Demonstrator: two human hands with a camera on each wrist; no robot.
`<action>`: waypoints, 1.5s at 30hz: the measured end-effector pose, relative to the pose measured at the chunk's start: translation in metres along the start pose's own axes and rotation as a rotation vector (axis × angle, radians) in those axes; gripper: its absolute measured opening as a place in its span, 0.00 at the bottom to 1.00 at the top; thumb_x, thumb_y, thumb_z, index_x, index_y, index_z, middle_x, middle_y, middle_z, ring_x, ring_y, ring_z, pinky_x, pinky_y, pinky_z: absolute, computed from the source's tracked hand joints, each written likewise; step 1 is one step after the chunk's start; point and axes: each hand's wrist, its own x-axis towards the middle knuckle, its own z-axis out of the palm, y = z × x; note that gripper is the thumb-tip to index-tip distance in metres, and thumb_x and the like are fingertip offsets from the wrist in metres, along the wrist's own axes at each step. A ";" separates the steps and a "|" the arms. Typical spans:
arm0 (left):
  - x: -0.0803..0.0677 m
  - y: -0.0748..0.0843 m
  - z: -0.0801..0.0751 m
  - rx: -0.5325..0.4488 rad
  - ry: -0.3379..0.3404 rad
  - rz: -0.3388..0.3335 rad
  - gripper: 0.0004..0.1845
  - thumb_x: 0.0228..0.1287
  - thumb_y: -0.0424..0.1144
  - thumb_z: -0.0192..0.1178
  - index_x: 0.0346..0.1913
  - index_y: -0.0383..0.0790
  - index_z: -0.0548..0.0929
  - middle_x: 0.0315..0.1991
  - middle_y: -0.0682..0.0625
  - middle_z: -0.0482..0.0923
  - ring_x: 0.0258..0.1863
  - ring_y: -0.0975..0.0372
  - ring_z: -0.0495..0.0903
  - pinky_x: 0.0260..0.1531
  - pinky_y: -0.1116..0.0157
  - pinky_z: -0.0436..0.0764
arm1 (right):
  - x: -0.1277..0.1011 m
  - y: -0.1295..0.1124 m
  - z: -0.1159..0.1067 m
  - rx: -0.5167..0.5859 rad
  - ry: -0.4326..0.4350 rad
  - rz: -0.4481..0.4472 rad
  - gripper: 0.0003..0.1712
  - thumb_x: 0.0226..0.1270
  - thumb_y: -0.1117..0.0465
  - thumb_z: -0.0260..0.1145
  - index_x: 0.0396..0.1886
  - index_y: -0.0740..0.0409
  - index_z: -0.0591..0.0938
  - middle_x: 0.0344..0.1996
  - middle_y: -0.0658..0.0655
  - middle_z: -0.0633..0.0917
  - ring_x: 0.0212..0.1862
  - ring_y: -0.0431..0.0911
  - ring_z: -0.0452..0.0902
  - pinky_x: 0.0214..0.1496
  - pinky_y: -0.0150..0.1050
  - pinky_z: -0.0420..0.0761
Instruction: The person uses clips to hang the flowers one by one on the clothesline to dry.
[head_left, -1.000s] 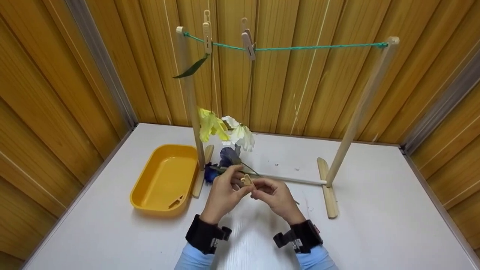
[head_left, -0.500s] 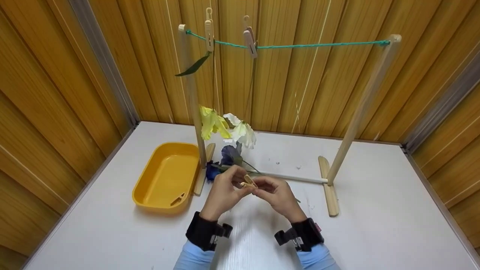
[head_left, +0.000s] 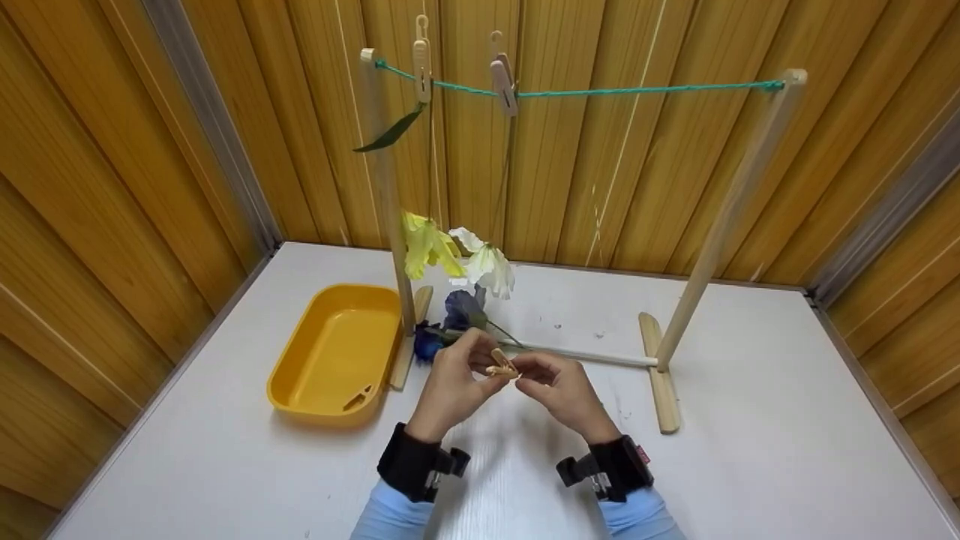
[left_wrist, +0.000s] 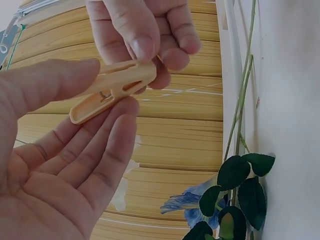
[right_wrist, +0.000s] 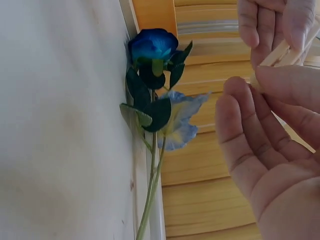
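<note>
A beige clothespin [head_left: 501,364] is held above the table between both hands. My left hand [head_left: 480,371] pinches one end between thumb and fingers [left_wrist: 107,145]. My right hand [head_left: 529,373] pinches the other end with its fingertips [left_wrist: 145,45]; the clothespin [left_wrist: 112,90] lies tilted between them. Two blue flowers [head_left: 450,322] lie on the table just beyond the hands, a blue rose [right_wrist: 152,45] and a paler bloom [right_wrist: 180,120]. Two pegs [head_left: 504,75] on the green line [head_left: 637,91] hold a yellow flower [head_left: 424,244] and a white flower [head_left: 487,266] hanging head down.
A wooden drying rack [head_left: 709,225] stands across the white table [head_left: 750,465], its base bar behind the hands. A yellow tray [head_left: 300,390] sits at the left with one peg inside. Wooden panel walls close in the back and sides.
The clothespin has tipped from nearly upright to more level between the fingertips. Both hands stay in almost the same spot.
</note>
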 end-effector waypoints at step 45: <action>-0.001 -0.002 -0.004 0.044 0.032 0.000 0.17 0.56 0.27 0.76 0.45 0.35 0.80 0.37 0.46 0.87 0.36 0.58 0.86 0.39 0.59 0.88 | -0.014 0.033 -0.038 -0.675 0.137 0.305 0.09 0.55 0.74 0.64 0.22 0.59 0.85 0.24 0.54 0.85 0.31 0.50 0.80 0.37 0.48 0.79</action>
